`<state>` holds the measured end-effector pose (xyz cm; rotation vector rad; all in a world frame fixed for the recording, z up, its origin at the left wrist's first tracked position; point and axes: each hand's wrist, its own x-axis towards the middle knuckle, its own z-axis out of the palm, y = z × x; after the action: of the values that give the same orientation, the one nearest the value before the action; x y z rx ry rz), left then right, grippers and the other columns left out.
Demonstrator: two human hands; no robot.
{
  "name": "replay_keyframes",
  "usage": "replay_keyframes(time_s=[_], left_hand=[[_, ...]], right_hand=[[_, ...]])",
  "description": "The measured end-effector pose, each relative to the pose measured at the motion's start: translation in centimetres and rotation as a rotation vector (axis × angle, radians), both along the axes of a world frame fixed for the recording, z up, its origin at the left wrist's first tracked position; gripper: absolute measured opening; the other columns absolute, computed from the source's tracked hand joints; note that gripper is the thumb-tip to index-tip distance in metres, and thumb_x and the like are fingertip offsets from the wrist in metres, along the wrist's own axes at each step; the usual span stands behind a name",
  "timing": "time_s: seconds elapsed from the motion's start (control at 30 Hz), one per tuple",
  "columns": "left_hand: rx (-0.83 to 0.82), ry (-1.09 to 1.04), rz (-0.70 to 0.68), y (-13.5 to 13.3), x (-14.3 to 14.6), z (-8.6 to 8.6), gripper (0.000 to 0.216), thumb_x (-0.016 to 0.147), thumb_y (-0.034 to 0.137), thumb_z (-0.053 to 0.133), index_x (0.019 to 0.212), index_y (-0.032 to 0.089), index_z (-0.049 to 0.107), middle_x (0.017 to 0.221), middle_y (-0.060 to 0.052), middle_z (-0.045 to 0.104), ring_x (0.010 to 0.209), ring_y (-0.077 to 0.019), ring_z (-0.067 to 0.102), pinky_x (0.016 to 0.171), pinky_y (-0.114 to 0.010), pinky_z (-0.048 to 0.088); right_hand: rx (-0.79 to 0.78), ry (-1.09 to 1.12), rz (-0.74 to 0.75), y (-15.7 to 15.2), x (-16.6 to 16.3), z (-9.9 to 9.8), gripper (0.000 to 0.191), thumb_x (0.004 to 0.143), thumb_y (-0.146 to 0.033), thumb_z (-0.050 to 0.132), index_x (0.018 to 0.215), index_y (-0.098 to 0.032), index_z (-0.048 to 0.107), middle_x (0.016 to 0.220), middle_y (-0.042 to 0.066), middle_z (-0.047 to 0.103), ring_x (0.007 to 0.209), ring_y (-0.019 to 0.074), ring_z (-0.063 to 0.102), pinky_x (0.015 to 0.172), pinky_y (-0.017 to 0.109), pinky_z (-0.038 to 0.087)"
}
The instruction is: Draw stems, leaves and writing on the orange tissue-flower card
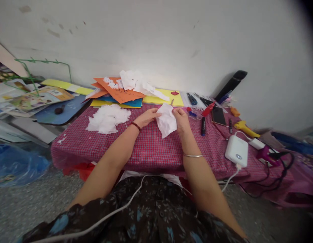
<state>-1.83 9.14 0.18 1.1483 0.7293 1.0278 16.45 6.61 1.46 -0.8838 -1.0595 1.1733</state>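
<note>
Both of my hands hold one piece of white tissue paper [166, 120] over a low table with a red checked cloth [151, 148]. My left hand [147, 117] pinches its upper left edge, fingers closed. My right hand [181, 118] grips the right edge, fingers curled. A heap of white tissue pieces [107, 118] lies on the cloth left of my left hand. Behind the hands lie orange, blue and yellow card sheets [126, 96] with more crumpled white paper [137, 82] on top.
Right of my hands lie a black marker [203, 126], a red tool [208, 109], a phone [218, 115], a yellow glue gun [244, 128] and a white power bank [236, 150] with cables. Books and papers [32, 98] are stacked at the left, above a blue plastic bag [17, 165].
</note>
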Motion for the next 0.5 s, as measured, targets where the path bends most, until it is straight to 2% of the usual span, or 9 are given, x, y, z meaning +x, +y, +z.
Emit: replay_keyframes(time_s=[0.1,0.2,0.27,0.33,0.43,0.5], left_hand=[[-0.045,-0.026,0.011,0.1,-0.7,0.5,0.039,0.055,0.026,0.09,0.084,0.01,0.069,0.075,-0.006,0.072,0.065,-0.0145,0.064,0.066,-0.028,0.049],[-0.047,-0.053,0.023,-0.2,-1.1,1.2,0.04,0.055,0.026,0.091,0.086,0.011,0.069,0.074,-0.005,0.073,0.065,-0.0147,0.065,0.067,-0.028,0.051],[-0.057,-0.003,-0.035,-0.6,-1.0,1.6,0.038,0.056,0.024,0.09,0.085,0.011,0.069,0.074,-0.005,0.073,0.064,-0.0139,0.065,0.065,-0.027,0.05],[-0.07,0.084,-0.117,-1.0,-0.9,1.9,0.036,0.057,0.022,0.09,0.083,0.01,0.068,0.073,-0.005,0.073,0.06,-0.0127,0.064,0.06,-0.025,0.049],[-0.066,0.215,-0.239,-1.1,-1.0,2.0,0.03,0.059,0.02,0.088,0.079,0.01,0.068,0.066,-0.004,0.07,0.051,-0.0106,0.059,0.051,-0.022,0.044],[-0.047,0.26,-0.243,-0.9,-1.4,2.1,0.023,0.066,0.023,0.085,0.073,0.011,0.067,0.055,0.0,0.062,0.041,-0.0077,0.049,0.044,-0.02,0.036]], right_hand=[[-0.009,-0.024,0.038,0.0,0.7,0.2,0.036,0.061,-0.045,0.08,0.075,-0.023,0.055,0.065,-0.005,0.058,0.056,0.0115,0.05,0.056,0.026,0.042],[-0.031,-0.092,0.122,-0.2,0.9,0.2,0.041,0.06,-0.048,0.081,0.083,-0.022,0.06,0.073,-0.003,0.064,0.062,0.0134,0.056,0.06,0.027,0.046],[-0.039,-0.127,0.162,-0.5,0.8,0.2,0.045,0.06,-0.051,0.08,0.091,-0.022,0.062,0.079,-0.001,0.068,0.067,0.0153,0.059,0.063,0.029,0.049],[-0.044,-0.18,0.167,-0.6,0.6,0.1,0.044,0.061,-0.051,0.079,0.09,-0.023,0.062,0.077,-0.002,0.068,0.065,0.0155,0.059,0.061,0.029,0.048],[-0.023,-0.272,0.038,-0.3,0.3,-0.3,0.033,0.063,-0.047,0.076,0.078,-0.022,0.06,0.061,-0.005,0.06,0.054,0.0127,0.05,0.05,0.025,0.04],[0.005,-0.283,-0.093,0.2,0.3,-0.6,0.027,0.067,-0.044,0.071,0.074,-0.022,0.057,0.056,-0.007,0.052,0.05,0.0111,0.043,0.047,0.024,0.034]])
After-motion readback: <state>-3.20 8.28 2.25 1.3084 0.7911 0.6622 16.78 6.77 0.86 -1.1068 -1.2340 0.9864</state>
